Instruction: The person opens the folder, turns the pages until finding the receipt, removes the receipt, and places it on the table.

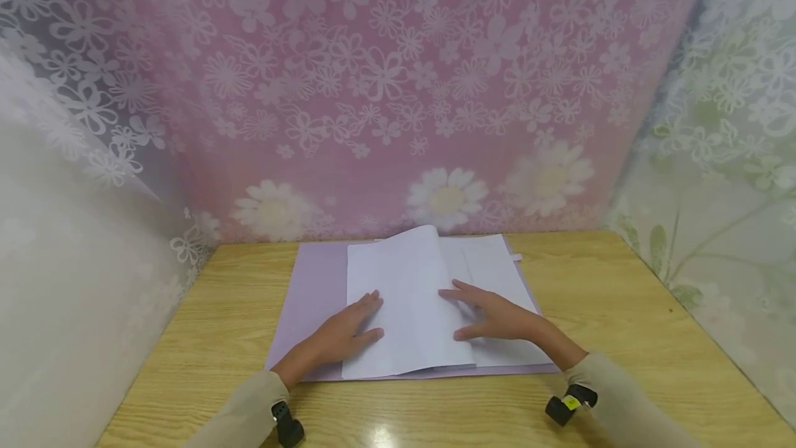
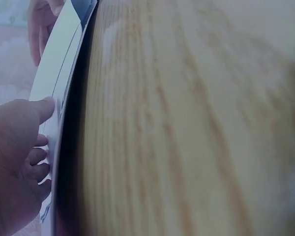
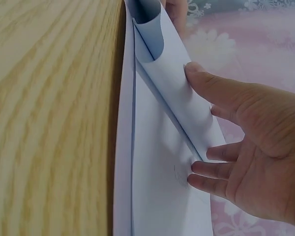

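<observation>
A light purple folder (image 1: pixel 316 278) lies spread on the table with white papers on it. One white sheet (image 1: pixel 407 316) bends over toward the left, its curved fold rising along the middle; the right wrist view shows the rolled edge (image 3: pixel 162 73). My left hand (image 1: pixel 345 330) rests on the left part of this sheet, fingers extended. Against the fold, my right hand (image 1: pixel 497 315) touches the sheet with fingers spread and grips nothing. Under and right of the fold lies another white page (image 1: pixel 488 261) with faint marks. Both hands also show in the left wrist view (image 2: pixel 14 152) and right wrist view (image 3: pixel 255 152).
The wooden table (image 1: pixel 622 310) extends around the folder. Behind it hangs a pink flowered curtain (image 1: pixel 373 123), with pale flowered sheets at the left and right sides. A small white tab (image 1: pixel 517 257) sticks out at the folder's right edge.
</observation>
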Motion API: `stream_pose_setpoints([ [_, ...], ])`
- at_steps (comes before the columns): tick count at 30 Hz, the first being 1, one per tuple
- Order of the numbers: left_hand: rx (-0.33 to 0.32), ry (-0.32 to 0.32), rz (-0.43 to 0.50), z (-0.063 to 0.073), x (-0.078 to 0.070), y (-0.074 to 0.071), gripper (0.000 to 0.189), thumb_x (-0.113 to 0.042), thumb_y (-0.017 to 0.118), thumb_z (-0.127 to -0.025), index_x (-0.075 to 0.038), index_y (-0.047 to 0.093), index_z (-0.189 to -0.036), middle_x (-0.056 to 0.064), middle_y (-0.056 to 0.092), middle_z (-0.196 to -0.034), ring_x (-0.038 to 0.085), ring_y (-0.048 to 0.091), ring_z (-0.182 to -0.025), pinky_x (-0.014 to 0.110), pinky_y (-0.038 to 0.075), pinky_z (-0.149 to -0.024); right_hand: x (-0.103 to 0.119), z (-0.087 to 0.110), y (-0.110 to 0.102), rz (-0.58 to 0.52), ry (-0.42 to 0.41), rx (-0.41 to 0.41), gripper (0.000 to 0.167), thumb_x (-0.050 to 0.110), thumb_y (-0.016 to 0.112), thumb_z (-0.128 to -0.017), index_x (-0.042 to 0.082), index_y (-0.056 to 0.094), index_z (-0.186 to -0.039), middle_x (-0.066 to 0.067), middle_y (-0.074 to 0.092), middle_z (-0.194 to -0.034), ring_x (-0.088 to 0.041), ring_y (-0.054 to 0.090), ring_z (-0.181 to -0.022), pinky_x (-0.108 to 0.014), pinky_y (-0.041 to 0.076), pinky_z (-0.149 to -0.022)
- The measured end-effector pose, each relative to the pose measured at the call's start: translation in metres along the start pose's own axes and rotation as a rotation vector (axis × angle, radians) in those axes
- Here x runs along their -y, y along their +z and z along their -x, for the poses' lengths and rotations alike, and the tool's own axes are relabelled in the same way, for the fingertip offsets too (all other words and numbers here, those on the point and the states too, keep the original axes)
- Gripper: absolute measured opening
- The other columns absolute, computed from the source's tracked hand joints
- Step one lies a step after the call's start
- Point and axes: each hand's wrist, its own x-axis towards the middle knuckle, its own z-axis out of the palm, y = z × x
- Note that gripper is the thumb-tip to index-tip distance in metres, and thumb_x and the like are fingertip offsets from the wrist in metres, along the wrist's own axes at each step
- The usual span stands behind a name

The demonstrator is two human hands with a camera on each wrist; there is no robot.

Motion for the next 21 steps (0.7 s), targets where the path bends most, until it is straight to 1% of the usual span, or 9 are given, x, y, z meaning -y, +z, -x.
stream_pose_setpoints([
  [4, -0.022, -0.016, 0.020, 0.000, 0.001, 0.003, 0.066, -0.045, 0.047, -0.107, -0.011, 0.031, -0.161, 0.007, 0.023, -0.170, 0.028, 0.022, -0.158, 0.053, 0.028, -0.124, 0.004, -0.004, 0.006, -0.029, -0.002, 0.005, 0.083, 0.045, 0.079, -0.087, 0.020, 0.043, -0.157, -0.023, 0.022, -0.168, -0.047, 0.022, -0.154, -0.066, 0.025, -0.120],
  [8, -0.023, -0.032, 0.034, 0.000, 0.000, 0.004, 0.072, -0.054, 0.044, -0.106, -0.015, 0.024, -0.164, 0.002, 0.015, -0.172, 0.024, 0.015, -0.159, 0.052, 0.027, -0.125, 0.009, -0.009, 0.011, -0.050, 0.002, 0.006, 0.083, 0.044, 0.079, -0.087, 0.020, 0.043, -0.157, -0.023, 0.019, -0.168, -0.047, 0.019, -0.155, -0.065, 0.025, -0.121],
  [10, -0.019, -0.036, 0.035, 0.000, -0.001, 0.004, 0.075, -0.057, 0.044, -0.105, -0.017, 0.022, -0.164, 0.000, 0.013, -0.172, 0.023, 0.013, -0.160, 0.052, 0.026, -0.125, 0.012, -0.011, 0.014, -0.041, 0.006, 0.003, 0.083, 0.045, 0.079, -0.087, 0.019, 0.042, -0.157, -0.023, 0.018, -0.169, -0.046, 0.019, -0.155, -0.064, 0.025, -0.121],
  [13, -0.019, -0.031, 0.037, 0.000, -0.003, 0.004, 0.078, -0.059, 0.046, -0.103, -0.017, 0.023, -0.164, 0.000, 0.013, -0.172, 0.025, 0.012, -0.160, 0.054, 0.026, -0.125, 0.017, -0.014, 0.018, -0.035, 0.005, 0.002, 0.083, 0.044, 0.078, -0.088, 0.018, 0.040, -0.158, -0.024, 0.016, -0.169, -0.046, 0.019, -0.155, -0.063, 0.027, -0.121],
  [16, -0.021, -0.026, 0.031, 0.000, -0.005, 0.004, 0.079, -0.059, 0.048, -0.102, -0.016, 0.024, -0.164, 0.002, 0.014, -0.172, 0.027, 0.013, -0.160, 0.055, 0.026, -0.125, 0.022, -0.016, 0.021, -0.037, 0.009, 0.002, 0.083, 0.044, 0.077, -0.089, 0.018, 0.038, -0.159, -0.024, 0.014, -0.169, -0.045, 0.019, -0.155, -0.063, 0.028, -0.120],
  [21, -0.032, -0.021, 0.014, -0.001, -0.004, 0.007, 0.078, -0.058, 0.048, -0.103, -0.014, 0.025, -0.163, 0.004, 0.017, -0.172, 0.028, 0.014, -0.160, 0.055, 0.027, -0.124, 0.029, -0.018, 0.026, -0.054, 0.020, 0.004, 0.082, 0.046, 0.074, -0.091, 0.020, 0.037, -0.160, -0.022, 0.011, -0.170, -0.044, 0.017, -0.156, -0.064, 0.027, -0.121],
])
